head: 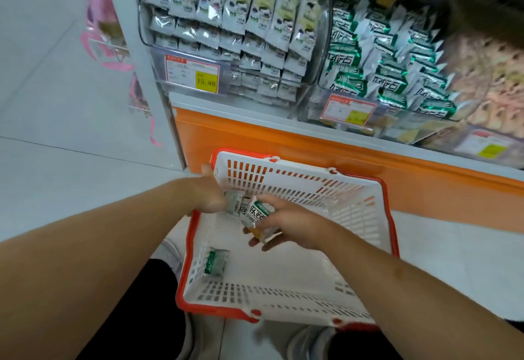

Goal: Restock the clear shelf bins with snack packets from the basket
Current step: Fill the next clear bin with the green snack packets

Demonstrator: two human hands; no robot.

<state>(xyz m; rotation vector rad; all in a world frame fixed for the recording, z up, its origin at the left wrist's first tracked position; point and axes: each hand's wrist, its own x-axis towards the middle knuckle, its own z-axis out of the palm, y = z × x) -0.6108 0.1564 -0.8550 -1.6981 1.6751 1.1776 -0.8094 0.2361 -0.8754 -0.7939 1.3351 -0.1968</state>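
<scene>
A white basket with a red rim (354,209) sits on the floor below the shelf. My right hand (292,225) grips green-and-white snack packets (256,213) over the basket's middle. My left hand (208,193) reaches in at the basket's left wall and holds more packets (234,203), partly hidden by its fingers. One green packet (215,263) lies alone at the basket's near left corner. Above, a clear bin (388,75) holds many matching green-and-white packets.
A second clear bin (226,27) on the left holds white-and-yellow packets, with a price tag (192,73) on its front. An orange shelf base (312,146) runs behind the basket. Pink ribbon goods (105,36) hang at the left. My shoes (309,342) stand near the basket.
</scene>
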